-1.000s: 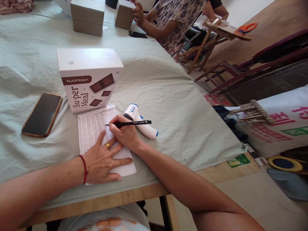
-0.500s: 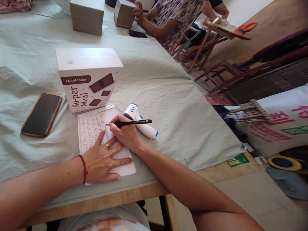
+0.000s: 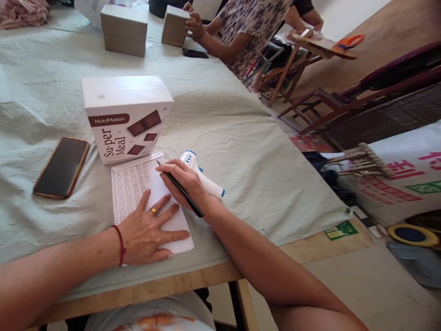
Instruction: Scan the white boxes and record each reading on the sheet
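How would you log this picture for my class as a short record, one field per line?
Left hand: spread flat on the paper
Right hand: holding a black pen, tip near the paper's top
Paper: small writing on its left part
Behind paper: upright NutriMotion box
Far left: phone, screen dark
Beside right hand: white-and-blue device, partly hidden

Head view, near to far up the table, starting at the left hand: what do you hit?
Left hand spread on the paper → right hand holding the black pen → white NutriMotion box → left cardboard box.
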Demonstrator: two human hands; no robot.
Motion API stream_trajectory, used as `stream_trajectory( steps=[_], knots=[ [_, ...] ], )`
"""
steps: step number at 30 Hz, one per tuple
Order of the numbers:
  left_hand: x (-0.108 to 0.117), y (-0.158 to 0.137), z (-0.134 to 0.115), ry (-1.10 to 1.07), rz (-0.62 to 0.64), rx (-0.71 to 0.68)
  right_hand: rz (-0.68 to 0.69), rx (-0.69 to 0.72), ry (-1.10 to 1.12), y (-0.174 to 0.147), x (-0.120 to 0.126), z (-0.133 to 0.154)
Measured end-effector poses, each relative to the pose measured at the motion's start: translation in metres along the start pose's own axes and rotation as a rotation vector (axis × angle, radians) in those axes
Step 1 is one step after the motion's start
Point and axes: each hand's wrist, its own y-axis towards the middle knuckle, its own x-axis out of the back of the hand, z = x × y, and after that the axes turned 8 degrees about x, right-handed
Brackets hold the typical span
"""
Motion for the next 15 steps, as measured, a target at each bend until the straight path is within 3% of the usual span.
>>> stream_trajectory(
  steps=[2, 5, 10, 15],
  knots=[
    [0.001, -0.001, -0.003, 0.026, -0.027, -0.019, 0.111, 0.108, -0.085, -0.001, 0.011, -0.006],
    [0.003, -0.001, -0.012, 0.103, -0.052, -0.071, 0.289, 0.139, -0.248, -0.002, 0.022, -0.009],
    [0.008, -0.002, -0.024, 0.222, -0.004, -0.096, 0.636, 0.055, -0.42, 0.002, 0.034, 0.011],
    [0.005, -0.004, -0.027, 0.181, -0.057, -0.135, 0.793, -0.085, -0.331, 0.009, 0.05, 0.034]
  ],
)
